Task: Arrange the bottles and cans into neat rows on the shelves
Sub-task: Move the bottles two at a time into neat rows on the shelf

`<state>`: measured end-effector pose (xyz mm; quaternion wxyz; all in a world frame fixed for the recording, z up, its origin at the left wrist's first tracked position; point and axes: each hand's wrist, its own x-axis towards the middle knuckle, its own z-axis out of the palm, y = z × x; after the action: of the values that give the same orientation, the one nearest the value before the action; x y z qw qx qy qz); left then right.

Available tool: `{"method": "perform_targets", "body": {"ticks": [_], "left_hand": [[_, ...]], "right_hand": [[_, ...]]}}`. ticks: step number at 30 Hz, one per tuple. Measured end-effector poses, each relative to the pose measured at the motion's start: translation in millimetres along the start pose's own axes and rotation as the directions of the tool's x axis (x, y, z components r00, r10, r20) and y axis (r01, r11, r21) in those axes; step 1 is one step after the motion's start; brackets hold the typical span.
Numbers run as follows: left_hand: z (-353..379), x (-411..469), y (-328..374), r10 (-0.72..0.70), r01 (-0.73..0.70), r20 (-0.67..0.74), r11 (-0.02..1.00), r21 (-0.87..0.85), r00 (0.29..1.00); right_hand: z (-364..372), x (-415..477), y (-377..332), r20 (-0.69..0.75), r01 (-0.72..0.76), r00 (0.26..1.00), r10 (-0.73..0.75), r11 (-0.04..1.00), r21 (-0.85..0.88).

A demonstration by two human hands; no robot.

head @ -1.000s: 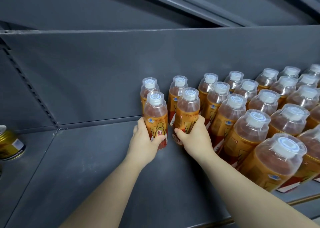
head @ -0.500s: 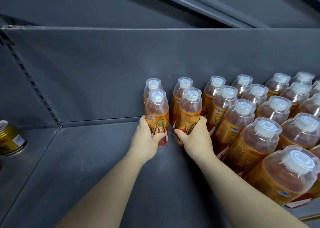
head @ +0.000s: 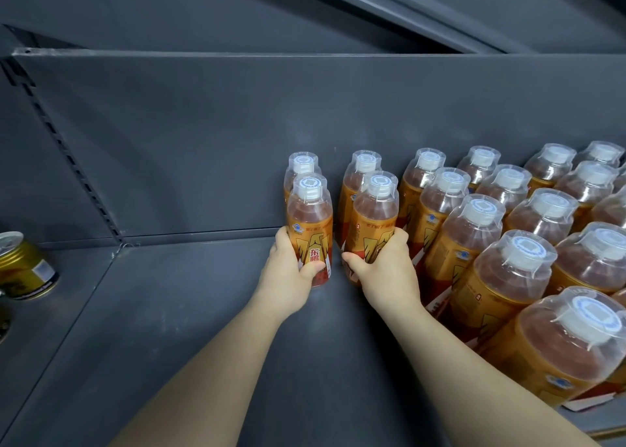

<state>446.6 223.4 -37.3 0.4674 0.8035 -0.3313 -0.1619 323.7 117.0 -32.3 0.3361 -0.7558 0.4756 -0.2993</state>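
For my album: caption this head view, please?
Left hand grips one orange drink bottle, right hand its neighbour bottle, on a grey shelf.

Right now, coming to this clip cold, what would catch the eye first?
At centre, the left hand grips the front bottle of the leftmost pair and the right hand grips the front bottle next to it. Packed rows of matching orange bottles fill the grey shelf to their right; a lone gold can sits at the far left.

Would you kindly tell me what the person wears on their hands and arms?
Nothing visible: the left hand and right hand are ungloved, with no rings or watch in view, and both forearms are bare to the frame's edge.
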Motion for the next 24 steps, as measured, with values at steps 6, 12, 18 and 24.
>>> {"method": "perform_targets", "body": {"ticks": [6,12,18,24], "left_hand": [[0.3,-1.0,1.3,-0.012,0.012,0.003,1.0,-0.011,1.0],[-2.7,1.1,2.3,-0.024,0.024,0.041,1.0,0.006,0.999],[-7.3,0.5,6.8,-0.064,0.065,0.086,0.998,-0.008,0.994],[-11.1,-3.3,9.4,-0.112,0.113,0.079,0.993,-0.013,0.991]], "right_hand": [[0.5,0.8,-1.2,-0.006,-0.013,1.0,0.013,1.0,-0.016],[2.1,0.4,-1.5,-0.01,-0.016,1.0,0.016,1.0,-0.022],[2.9,0.1,-1.0,-0.007,-0.017,1.0,0.017,1.0,-0.017],[1.8,1.1,4.9,0.068,-0.052,0.997,0.048,0.997,0.062]]}}
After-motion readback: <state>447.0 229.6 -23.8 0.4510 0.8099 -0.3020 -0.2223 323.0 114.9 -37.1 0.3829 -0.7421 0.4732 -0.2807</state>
